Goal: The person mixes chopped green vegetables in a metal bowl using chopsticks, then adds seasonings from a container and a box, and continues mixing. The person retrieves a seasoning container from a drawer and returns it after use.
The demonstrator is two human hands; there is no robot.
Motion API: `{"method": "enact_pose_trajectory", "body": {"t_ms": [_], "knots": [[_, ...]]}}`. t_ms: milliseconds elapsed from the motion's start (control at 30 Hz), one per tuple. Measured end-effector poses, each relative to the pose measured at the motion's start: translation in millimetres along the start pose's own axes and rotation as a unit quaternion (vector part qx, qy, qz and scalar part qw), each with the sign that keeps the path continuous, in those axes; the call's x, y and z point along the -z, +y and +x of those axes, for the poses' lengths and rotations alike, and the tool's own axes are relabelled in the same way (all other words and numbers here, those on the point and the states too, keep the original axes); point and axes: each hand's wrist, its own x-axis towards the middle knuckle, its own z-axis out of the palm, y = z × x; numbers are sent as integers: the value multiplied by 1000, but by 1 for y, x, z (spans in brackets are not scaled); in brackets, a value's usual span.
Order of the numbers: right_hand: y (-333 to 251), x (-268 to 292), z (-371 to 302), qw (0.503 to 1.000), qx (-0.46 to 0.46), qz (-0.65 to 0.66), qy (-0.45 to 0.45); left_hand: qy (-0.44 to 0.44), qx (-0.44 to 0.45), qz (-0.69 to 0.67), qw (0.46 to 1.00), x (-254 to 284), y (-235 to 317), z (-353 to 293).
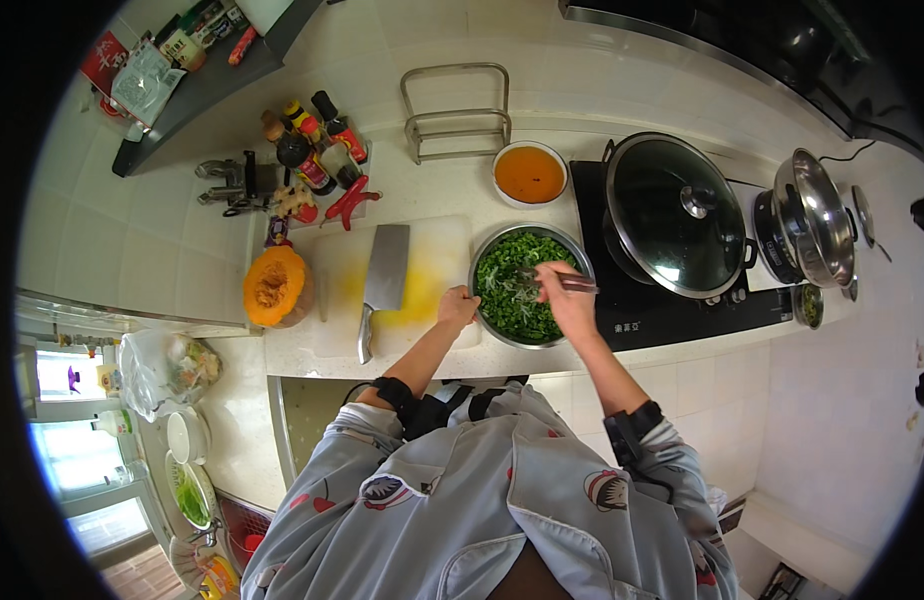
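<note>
A steel mixing bowl (474, 322) stands at the counter's front, filled with chopped green leaves (512, 300) with a pale, whitish patch near the middle. My left hand (460, 305) grips the bowl's left rim between thumb and fingers. Over the bowl's right side, my right hand (555, 284) is closed around brown chopsticks (582, 284), whose tips reach into the greens. Left of the bowl, a cleaver (387, 270) lies on a yellow-stained white cutting board (445, 250).
A cut pumpkin (279, 288) sits left of the board, with red chillies (352, 203) and sauce bottles (302, 155) behind. Behind the bowl is a dish of orange liquid (530, 174). A lidded wok (677, 215) occupies the black cooktop (632, 325) at right, beside a steel pan (817, 220).
</note>
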Motion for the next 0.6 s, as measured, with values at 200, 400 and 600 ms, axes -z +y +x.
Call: {"method": "enact_pose_trajectory", "body": {"t_ms": [200, 400, 600], "knots": [[19, -7, 0, 997, -73, 1, -11, 0, 6, -2, 1000, 2, -3, -1], [-7, 44, -1, 997, -38, 37, 53, -38, 41, -68, 996, 2, -6, 3], [5, 15, 37, 997, -2, 13, 76, -109, 114, -147, 977, 14, 5, -4]]}}
